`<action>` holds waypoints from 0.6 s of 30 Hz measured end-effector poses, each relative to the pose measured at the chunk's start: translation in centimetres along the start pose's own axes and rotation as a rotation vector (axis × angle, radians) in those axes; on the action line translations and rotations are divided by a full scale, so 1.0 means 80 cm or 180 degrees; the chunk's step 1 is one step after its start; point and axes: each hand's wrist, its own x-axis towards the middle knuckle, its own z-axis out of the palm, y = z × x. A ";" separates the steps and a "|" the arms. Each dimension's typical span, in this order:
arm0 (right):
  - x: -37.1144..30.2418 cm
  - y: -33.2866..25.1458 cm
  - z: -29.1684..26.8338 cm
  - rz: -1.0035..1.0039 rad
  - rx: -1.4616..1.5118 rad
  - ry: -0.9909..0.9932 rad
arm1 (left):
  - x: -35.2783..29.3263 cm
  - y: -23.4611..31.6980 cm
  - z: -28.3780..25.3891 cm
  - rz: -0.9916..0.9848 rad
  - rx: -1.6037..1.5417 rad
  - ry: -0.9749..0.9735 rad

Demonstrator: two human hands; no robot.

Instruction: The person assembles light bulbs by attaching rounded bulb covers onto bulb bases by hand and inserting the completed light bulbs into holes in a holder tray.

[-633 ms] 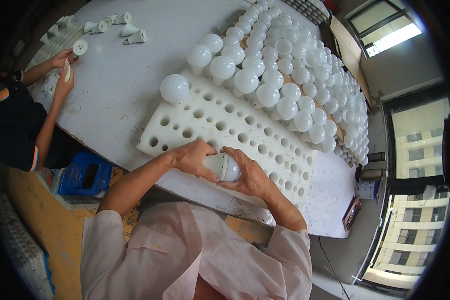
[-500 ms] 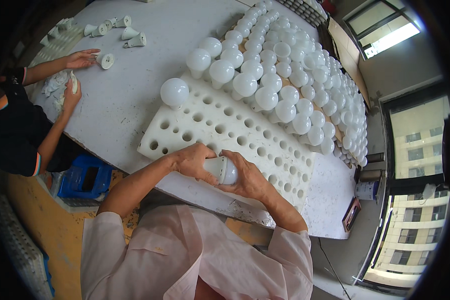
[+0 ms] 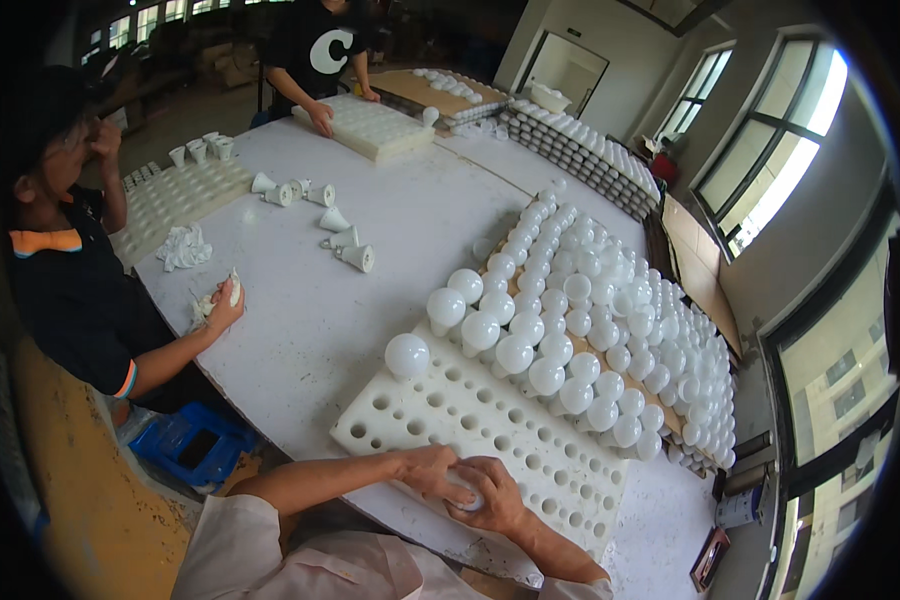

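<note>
Bulb: while both hands close round it, a white bulb sits at the near edge of the foam tray, just above the worktop; only a sliver of its round globe shows between the fingers.
Left hand: fingers clenched over the bulb from the left, thumb side toward the tray.
Right hand: fingers curled tight over the bulb from the right and above, knuckles up; the 2 hands touch each other.
Look of the bulb: smooth, matt white, round-topped like its neighbours; its base is hidden, so I cannot tell which way it points.
Doing this well: my judgement is that a steady 2-handed hold with the globe kept from squeezing too hard suits it best, and the base should be lined up straight over a hole rather than tilted.
Tray: thick white foam block with rows of round holes, mostly vacant on the near side; 1 lone bulb stands upright near its left corner.
Filled rows: many white bulbs stand upright, packed close, across the far half and onto further trays toward the window.
Further off: small white cone-shaped parts lie loose on the worktop; a person in dark clothes at the left holds a crumpled white cloth; another person stands at the far end by a flat white tray.
Below: a blue crate sits on the floor.
</note>
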 end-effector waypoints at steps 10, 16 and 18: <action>0.009 -0.005 0.010 -0.0765 0.0001 0.0295 | -0.003 -0.004 0.002 0.0412 0.0027 0.0015; 0.014 -0.006 0.022 -0.0660 -0.0017 0.0454 | -0.005 -0.002 -0.002 0.0270 -0.0189 -0.0123; 0.016 -0.007 0.021 -0.0589 0.0003 0.0442 | -0.005 -0.001 -0.005 0.0196 -0.0298 -0.0148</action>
